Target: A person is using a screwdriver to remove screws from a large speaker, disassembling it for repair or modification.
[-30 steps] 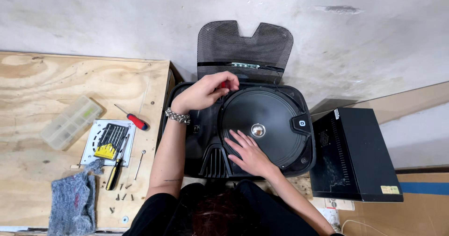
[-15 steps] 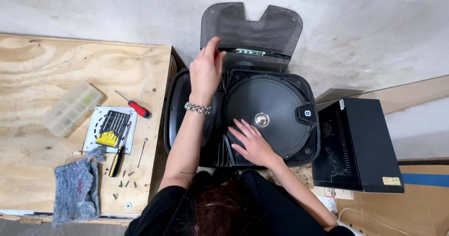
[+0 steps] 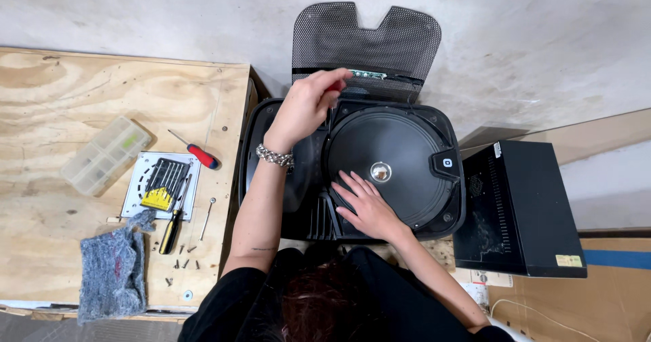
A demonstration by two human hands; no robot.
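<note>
Fingers of the left hand (image 3: 305, 108) pinched something red, unidentifiable, at the twelve o'clock edge of the round black speaker unit (image 3: 390, 169); the right hand (image 3: 366, 206) lay flat, open, at seven o'clock. Tugging there might strain the hinged black mesh grille (image 3: 366, 44).

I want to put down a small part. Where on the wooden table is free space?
The table is bare along its far edge, beyond the plastic box and red screwdriver. The near-left corner, left of the grey cloth, is also free. Around the bit set and loose screws it is crowded.
</note>
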